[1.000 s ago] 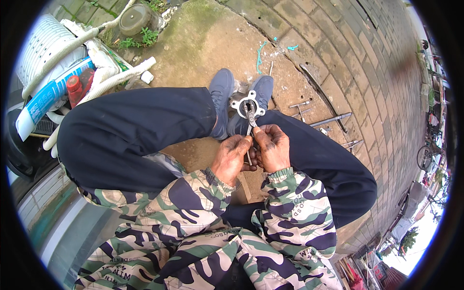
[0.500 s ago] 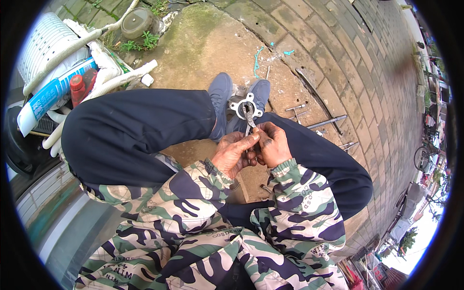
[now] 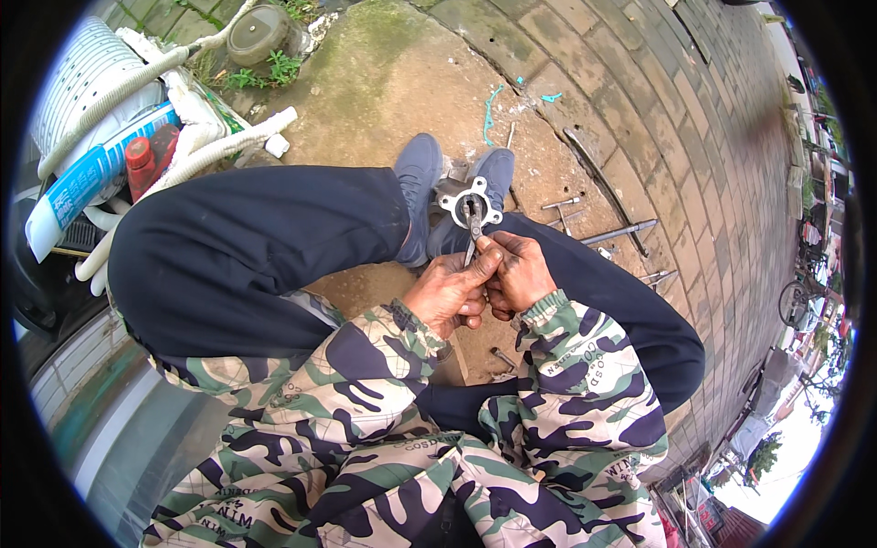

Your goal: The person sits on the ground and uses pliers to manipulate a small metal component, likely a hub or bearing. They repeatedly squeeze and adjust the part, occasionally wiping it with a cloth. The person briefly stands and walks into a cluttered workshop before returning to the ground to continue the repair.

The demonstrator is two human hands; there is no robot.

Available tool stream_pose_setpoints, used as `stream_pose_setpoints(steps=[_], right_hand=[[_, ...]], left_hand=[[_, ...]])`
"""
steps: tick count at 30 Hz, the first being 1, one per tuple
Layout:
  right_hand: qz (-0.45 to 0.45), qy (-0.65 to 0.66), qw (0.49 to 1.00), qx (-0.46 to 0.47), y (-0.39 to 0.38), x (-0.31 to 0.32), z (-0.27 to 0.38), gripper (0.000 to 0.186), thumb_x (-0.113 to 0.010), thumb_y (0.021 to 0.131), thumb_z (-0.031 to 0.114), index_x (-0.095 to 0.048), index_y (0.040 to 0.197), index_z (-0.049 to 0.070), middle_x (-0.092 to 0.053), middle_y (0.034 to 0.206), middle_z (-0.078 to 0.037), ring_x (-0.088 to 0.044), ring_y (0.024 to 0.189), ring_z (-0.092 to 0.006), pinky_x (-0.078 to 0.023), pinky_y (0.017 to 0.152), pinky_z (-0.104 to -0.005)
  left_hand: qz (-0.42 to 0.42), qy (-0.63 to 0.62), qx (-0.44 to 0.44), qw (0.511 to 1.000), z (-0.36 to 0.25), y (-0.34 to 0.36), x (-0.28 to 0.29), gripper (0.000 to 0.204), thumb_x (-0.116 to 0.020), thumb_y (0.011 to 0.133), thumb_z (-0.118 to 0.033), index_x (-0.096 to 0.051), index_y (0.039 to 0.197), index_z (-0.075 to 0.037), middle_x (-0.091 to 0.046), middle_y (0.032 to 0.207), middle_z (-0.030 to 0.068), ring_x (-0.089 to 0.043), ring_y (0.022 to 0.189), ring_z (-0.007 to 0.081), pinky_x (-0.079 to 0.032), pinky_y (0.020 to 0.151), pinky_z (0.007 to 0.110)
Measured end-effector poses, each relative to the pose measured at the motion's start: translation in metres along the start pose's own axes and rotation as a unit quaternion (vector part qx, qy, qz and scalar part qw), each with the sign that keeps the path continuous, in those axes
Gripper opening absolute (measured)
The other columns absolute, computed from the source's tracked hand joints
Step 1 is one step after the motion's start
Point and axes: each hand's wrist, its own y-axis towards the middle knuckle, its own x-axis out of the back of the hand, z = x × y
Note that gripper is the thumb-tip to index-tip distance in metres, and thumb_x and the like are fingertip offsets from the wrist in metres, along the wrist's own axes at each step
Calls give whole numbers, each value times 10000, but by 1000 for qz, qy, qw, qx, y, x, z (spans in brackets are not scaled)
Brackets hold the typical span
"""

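Observation:
A pair of metal pliers (image 3: pixel 475 225) is gripped by both my hands, with its jaws in the central opening of a light metal housing (image 3: pixel 491 216). That housing has several bolt lugs round its rim and sits between my shoes (image 3: pixel 419 173). My left hand (image 3: pixel 448 290) is closed on one side of the pliers' handles. Pressed close against it, my right hand (image 3: pixel 519 272) is closed on the other side. The handle ends are hidden by my fingers, and what the jaws touch inside the dark opening cannot be made out.
T-handled tools (image 3: pixel 560 205) and a metal bar (image 3: pixel 621 231) lie on the ground to the right, beyond my leg. A small metal piece (image 3: pixel 501 357) lies below my hands. White hoses (image 3: pixel 228 151) and a red bottle (image 3: pixel 140 163) are piled at left.
Both hands and the pliers have shifted slightly; the right hand has moved a little right. The pliers' handles look closer together, and the jaws stay in the housing's opening.

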Motion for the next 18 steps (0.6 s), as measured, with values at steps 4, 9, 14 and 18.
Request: stream_pose_setpoints(steps=[4,9,14,18], right_hand=[[6,-3,1000,-1,1,-1,2,261,-518,1016,200,-545,819,31,-432,539,-11,-353,344,-100,-223,300,-306],[6,-12,1000,-2,-1,-3,4,248,-514,1018,194,-548,835,29,-433,541,-8,-352,350,-97,-221,304,-306],[25,-16,999,15,5,-2,-3,250,-516,1023,202,-547,843,32,-436,543,-5,-348,352,-91,-219,304,-304],[17,-7,1000,6,0,4,-1,262,-527,1027,226,-561,860,28,-440,548,0,-343,360,-83,-219,311,-298]], left_hand=[[-1,3,28,1000,-6,-2,0,426,-707,890,-505,-538,826,-119,-433,611,-46,-372,475,51,-307,426,250],[-27,23,38,999,-9,-5,-6,419,-670,913,-515,-494,784,-158,-371,601,-68,-320,458,46,-246,410,241],[-39,32,21,999,-7,-6,-5,427,-663,914,-526,-493,784,-156,-374,599,-64,-310,454,49,-242,410,240],[-40,45,19,998,-6,-4,-12,435,-665,914,-524,-494,782,-147,-381,596,-59,-318,453,52,-246,405,243]])
